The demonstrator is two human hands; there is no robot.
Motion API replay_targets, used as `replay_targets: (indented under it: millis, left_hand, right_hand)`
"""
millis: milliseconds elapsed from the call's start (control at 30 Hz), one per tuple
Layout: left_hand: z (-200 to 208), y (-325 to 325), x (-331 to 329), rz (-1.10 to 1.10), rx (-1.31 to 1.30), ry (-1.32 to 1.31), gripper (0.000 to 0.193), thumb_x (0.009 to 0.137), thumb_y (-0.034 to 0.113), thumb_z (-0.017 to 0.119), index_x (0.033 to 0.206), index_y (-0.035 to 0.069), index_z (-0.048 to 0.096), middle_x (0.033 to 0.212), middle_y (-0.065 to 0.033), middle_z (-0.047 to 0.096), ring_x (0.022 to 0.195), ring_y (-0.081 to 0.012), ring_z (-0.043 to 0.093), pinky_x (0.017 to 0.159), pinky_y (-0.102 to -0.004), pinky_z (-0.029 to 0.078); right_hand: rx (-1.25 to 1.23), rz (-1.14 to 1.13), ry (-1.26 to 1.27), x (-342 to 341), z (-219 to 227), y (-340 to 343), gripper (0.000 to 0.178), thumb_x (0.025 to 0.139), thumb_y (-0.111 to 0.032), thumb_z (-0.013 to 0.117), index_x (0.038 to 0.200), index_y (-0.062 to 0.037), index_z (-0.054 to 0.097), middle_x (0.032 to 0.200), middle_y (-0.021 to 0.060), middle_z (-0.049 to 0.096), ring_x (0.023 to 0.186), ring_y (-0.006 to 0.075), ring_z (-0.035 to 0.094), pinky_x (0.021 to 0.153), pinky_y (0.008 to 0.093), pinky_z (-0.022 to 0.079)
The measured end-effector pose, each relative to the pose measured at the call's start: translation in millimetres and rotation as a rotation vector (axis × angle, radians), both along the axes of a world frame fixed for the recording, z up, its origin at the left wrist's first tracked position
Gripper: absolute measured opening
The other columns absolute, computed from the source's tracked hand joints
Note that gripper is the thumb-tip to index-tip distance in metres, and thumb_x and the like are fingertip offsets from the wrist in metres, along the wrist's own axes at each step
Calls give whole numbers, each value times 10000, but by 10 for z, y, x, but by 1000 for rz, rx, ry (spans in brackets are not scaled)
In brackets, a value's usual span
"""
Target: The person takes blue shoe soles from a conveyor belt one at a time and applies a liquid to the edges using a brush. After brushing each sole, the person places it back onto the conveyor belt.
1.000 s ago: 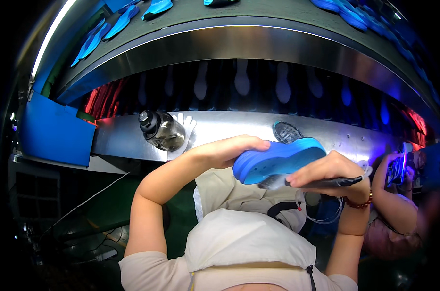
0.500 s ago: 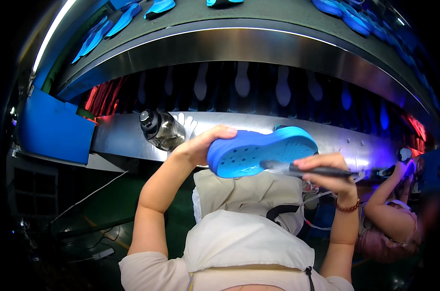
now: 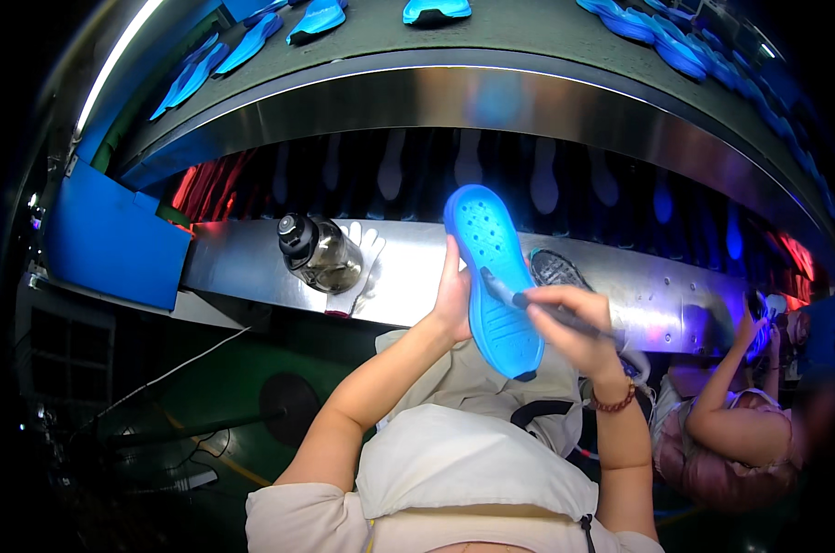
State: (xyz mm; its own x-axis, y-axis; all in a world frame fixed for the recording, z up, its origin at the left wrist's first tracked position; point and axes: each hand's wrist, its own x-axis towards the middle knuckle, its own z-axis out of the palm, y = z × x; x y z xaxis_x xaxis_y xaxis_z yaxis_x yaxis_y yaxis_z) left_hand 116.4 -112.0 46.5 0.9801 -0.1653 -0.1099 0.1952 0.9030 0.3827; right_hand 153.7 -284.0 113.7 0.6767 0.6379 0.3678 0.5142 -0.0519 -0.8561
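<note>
The left hand (image 3: 451, 293) pinches the blue shoe sole (image 3: 494, 324), now turned longways, so the brush (image 3: 504, 289) pinched by the right hand (image 3: 576, 324) is over its middle

Bright sky blue over the shoe sole (image 3: 507, 323), dotted with darker holes toward one end, striped with parallel ridges toward the other, black at the lower tip. Dark grey, then paler silvery grey, along the brush-like tool (image 3: 502, 288). Silver on the counter (image 3: 417, 272), tinged violet toward its right end. Near its left end, smoky grey and black for the bottle (image 3: 332, 261), white for the glove (image 3: 370, 247). Reddish brown for the beaded bracelet (image 3: 614, 397).
</note>
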Motion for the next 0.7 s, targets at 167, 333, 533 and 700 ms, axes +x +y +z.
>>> replay_targets:
  millis: [167,333,533,700]
  left_hand:
    - [221,144,-65,110,53,-43,871,776,737,133,1183,27,431,1083,-139,528,1013,-264,529,890,-426,436]
    - [465,-99,-47,89,-31,-68,885,767,745,134,1220,29,388,1111,-149,507,1028,-288,514,889,-442,437]
    - [572,119,-78,165,-28,-76,873,760,753,182,1253,61,380,1161,-170,494,1074,-339,486,898,-497,417]
    - [593,133,-53,155,-22,-129,849,760,746,230,1220,60,426,1123,-153,527,1023,-285,535,878,-451,447]
  right_hand:
    - [-164,328,-265,-297,322,-240,133,643,-33,657,771,-60,632,775,93,648,717,244,635,677,305,502]
    - [64,19,27,0,322,-148,161,708,24,630,868,10,637,838,132,654,739,184,640,686,283,501]
    - [151,251,203,-107,362,-310,182,685,23,637,867,21,636,866,142,651,814,225,639,764,301,492]
    - [82,301,-5,-142,256,-283,190,695,57,613,882,36,636,885,176,642,818,238,634,790,332,490]
